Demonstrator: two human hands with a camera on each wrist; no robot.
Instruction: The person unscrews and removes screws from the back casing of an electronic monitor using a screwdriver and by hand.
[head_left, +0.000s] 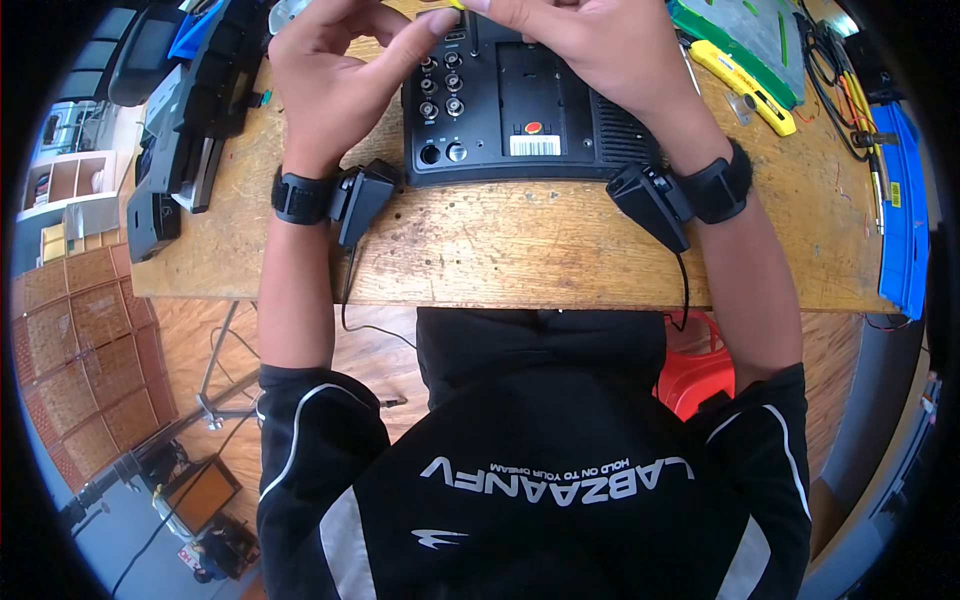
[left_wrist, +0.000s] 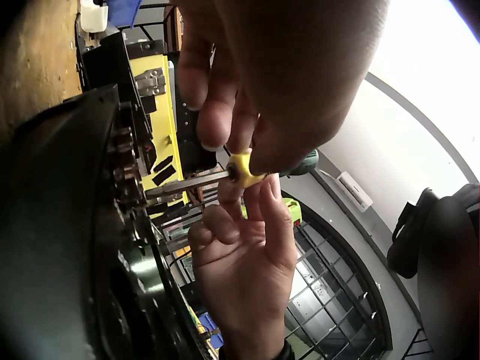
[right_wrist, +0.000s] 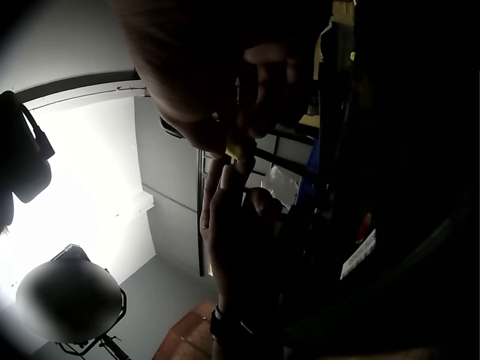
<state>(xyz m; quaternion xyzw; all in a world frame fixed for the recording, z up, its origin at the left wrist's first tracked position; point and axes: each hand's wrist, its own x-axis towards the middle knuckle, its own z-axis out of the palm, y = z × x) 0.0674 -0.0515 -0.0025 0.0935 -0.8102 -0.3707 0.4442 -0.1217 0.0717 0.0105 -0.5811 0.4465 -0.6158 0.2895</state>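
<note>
A black device [head_left: 530, 110] lies on the wooden table, showing round metal connectors, a recessed bay and a barcode label. Above its far part, both hands meet at a screwdriver with a yellow handle part [left_wrist: 241, 171]. Its metal shaft [left_wrist: 196, 182] runs to the device's panel beside the connectors; the exact contact of the tip is unclear. My left hand [head_left: 335, 95] pinches the handle between thumb and fingers. From the other side my right hand [head_left: 625, 60] holds it with thumb and fingertips. The handle's upper end is cut off in the head view, and the right wrist view is dark.
Black equipment [head_left: 185, 125] stands along the table's left side. To the right lie a yellow cutter [head_left: 742, 88], a green-edged case [head_left: 750, 40], several cables and a blue tray [head_left: 903, 215]. A red stool [head_left: 697, 375] is below the table's front edge [head_left: 540, 300].
</note>
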